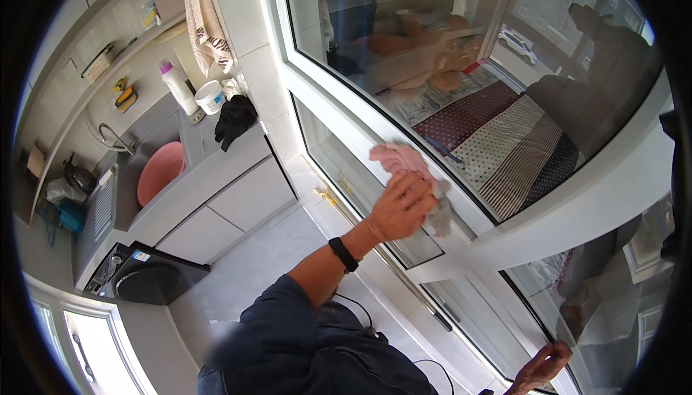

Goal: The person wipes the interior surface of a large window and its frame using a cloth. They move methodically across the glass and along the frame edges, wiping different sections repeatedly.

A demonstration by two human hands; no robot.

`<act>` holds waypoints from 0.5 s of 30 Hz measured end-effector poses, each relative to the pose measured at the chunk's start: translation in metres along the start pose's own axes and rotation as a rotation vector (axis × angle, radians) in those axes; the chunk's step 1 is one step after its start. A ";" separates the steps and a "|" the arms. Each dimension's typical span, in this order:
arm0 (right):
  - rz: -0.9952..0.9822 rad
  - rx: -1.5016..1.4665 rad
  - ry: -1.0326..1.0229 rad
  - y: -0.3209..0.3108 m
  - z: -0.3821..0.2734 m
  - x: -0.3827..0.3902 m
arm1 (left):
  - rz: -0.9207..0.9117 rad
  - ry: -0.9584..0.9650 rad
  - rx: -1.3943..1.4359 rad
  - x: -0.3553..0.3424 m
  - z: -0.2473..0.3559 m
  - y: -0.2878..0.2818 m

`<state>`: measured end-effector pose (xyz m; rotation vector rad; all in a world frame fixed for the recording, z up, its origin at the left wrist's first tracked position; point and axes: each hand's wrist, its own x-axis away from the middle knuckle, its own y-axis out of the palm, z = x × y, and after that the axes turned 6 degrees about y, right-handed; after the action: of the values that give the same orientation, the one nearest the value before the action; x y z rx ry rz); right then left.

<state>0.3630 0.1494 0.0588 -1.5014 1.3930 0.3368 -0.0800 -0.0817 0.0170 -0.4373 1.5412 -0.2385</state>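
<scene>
My left hand is closed over a crumpled pink-and-grey cloth and presses it against the white window frame. Part of the cloth sticks out above the knuckles, and a greyer end hangs below the fingers. A black band circles that wrist. Lower right, my right hand has its fingers bent round the edge of a lower white window frame. Its fingertips lie close to the glass, and its wrist is cut off by the picture's lower edge. Behind the upper pane lies striped and dotted patchwork fabric, overlaid with reflections.
At left, a grey counter holds a sink with a pink basin, a white bottle, a white tub and a black cloth. A dark washing machine stands below. A dark cable trails beside me.
</scene>
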 end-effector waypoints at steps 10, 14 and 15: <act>0.089 -0.083 0.097 0.013 -0.035 -0.009 | 0.194 -0.348 -0.100 0.044 -0.196 -0.043; 0.096 0.080 0.173 0.010 -0.031 -0.006 | 0.335 -0.452 -0.149 0.058 -0.299 -0.057; 0.108 0.127 0.219 0.009 -0.029 -0.004 | 0.347 -0.465 -0.200 0.062 -0.323 -0.061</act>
<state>0.3421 0.1302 0.0709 -1.3933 1.6414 0.1496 -0.3917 -0.2024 -0.0053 -0.3434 1.1585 0.2747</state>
